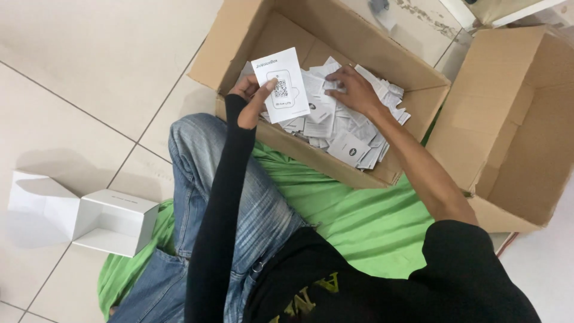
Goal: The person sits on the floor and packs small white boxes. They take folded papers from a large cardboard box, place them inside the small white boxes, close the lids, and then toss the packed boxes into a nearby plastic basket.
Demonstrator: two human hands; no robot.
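One white card sat pinched in the left hand, upper centre of frame. Right hand lay spread, holding nothing, on the loose cards in the cardboard box.

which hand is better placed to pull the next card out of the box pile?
Right, probably. The right hand already rests on the pile of white cards inside the cardboard box, fingers spread over them. The left hand is occupied, holding one card up above the box edge.
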